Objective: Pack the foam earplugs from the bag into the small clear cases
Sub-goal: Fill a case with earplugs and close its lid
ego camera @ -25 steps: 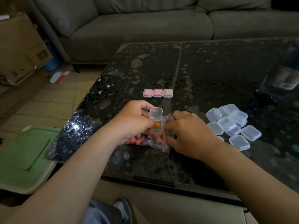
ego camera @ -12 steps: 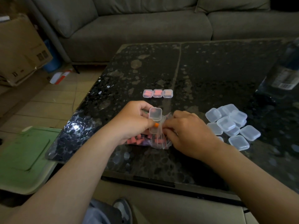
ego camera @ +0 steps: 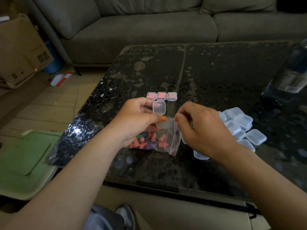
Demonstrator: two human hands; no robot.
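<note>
Filling step: your left hand (ego camera: 137, 120) grips an open case (ego camera: 159, 107) and a plug (ego camera: 163, 118); your right hand (ego camera: 204, 130) pinches what seems another. Next, seat both and close.

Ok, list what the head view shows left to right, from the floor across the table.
A green lid, left hand gripping the open case, right hand, pile of empty cases, bottle.

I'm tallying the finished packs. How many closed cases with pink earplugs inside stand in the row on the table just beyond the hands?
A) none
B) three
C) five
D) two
B: three filled cases sit side by side in one row on the dark table.
</note>
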